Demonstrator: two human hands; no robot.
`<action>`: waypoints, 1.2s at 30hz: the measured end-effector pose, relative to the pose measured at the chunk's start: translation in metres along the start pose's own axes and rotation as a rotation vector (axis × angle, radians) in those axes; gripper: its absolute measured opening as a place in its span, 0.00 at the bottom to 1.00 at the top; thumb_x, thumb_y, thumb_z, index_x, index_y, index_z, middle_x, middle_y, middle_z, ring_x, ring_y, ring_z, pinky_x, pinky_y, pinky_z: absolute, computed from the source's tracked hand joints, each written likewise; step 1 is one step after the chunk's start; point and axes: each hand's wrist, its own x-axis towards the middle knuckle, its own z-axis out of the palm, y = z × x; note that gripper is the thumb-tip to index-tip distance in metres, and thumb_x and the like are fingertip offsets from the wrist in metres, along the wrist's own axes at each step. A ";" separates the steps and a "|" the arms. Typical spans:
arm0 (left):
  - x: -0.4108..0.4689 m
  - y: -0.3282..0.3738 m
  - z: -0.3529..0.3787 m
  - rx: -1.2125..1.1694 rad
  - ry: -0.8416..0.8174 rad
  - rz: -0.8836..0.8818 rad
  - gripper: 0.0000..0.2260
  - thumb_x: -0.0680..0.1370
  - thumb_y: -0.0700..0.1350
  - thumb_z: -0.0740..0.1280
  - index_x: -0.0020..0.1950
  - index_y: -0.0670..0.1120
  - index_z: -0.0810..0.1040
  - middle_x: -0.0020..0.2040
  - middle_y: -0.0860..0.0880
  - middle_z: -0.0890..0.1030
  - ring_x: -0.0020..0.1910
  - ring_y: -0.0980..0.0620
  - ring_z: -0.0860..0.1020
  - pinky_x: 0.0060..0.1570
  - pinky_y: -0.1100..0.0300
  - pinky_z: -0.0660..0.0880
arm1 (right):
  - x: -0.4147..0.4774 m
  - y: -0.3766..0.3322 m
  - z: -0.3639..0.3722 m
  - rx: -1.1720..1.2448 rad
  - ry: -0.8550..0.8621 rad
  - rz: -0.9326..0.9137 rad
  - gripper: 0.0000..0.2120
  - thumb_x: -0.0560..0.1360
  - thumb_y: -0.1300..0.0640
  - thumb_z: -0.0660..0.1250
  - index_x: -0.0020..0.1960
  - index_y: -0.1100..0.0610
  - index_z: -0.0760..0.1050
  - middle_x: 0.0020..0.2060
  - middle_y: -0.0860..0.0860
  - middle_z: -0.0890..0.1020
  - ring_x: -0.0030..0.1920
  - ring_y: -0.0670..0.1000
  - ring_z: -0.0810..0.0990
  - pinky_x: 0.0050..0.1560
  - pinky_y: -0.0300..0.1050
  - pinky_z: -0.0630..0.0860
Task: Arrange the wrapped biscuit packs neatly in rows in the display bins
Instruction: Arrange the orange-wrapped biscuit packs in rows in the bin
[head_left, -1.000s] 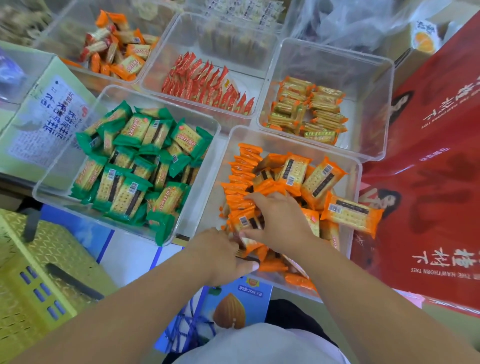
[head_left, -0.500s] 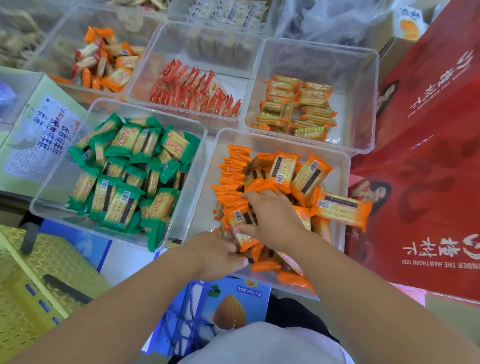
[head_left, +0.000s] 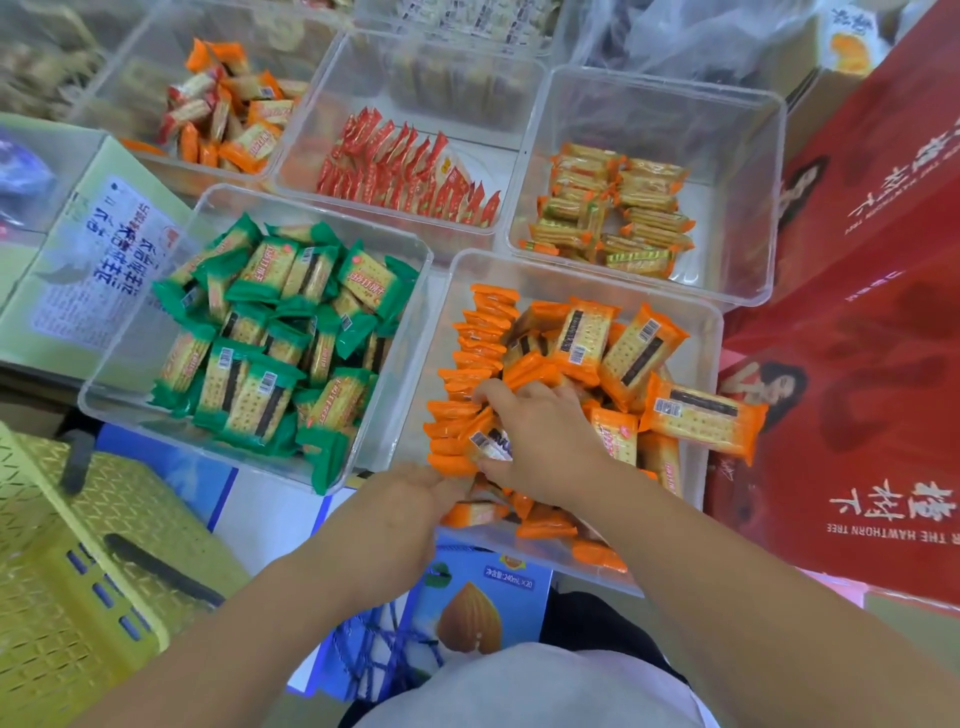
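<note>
Left hand (head_left: 395, 514) at near wall of clear plastic display bin (head_left: 405, 415), 12 o'clock, fingertips buried, grip unclear. Right hand (head_left: 540, 441) beyond, pinching one orange-wrapped biscuit pack (head_left: 488, 441) against the standing orange row (head_left: 478, 343): row-building seemingly under way. Next, likely: upending loose flat packs (head_left: 639, 353) at 1 o'clock. Farthest bins (head_left: 467, 15) cropped.

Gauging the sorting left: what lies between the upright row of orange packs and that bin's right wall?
Head view: a loose heap of orange biscuit packs, flat or tilted, with the right hand over its near part.
</note>
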 end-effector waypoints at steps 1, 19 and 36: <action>-0.002 -0.003 0.000 -0.057 0.034 -0.003 0.23 0.78 0.43 0.65 0.73 0.55 0.70 0.60 0.52 0.77 0.58 0.50 0.73 0.57 0.56 0.70 | -0.001 0.000 -0.002 0.002 -0.017 -0.023 0.23 0.74 0.39 0.67 0.65 0.45 0.65 0.44 0.46 0.79 0.57 0.54 0.74 0.62 0.56 0.64; 0.017 0.007 -0.010 0.125 -0.110 -0.014 0.09 0.83 0.54 0.58 0.51 0.49 0.68 0.56 0.47 0.78 0.52 0.46 0.74 0.48 0.55 0.67 | -0.017 -0.014 -0.027 0.048 0.084 -0.091 0.09 0.72 0.44 0.68 0.45 0.49 0.79 0.38 0.46 0.77 0.45 0.51 0.72 0.47 0.51 0.71; -0.029 0.000 0.025 0.229 0.084 -0.120 0.25 0.74 0.61 0.67 0.64 0.47 0.77 0.56 0.50 0.79 0.58 0.47 0.75 0.52 0.49 0.73 | -0.019 -0.039 0.002 -0.049 -0.157 -0.145 0.19 0.83 0.41 0.55 0.49 0.52 0.79 0.40 0.52 0.79 0.45 0.55 0.74 0.46 0.50 0.67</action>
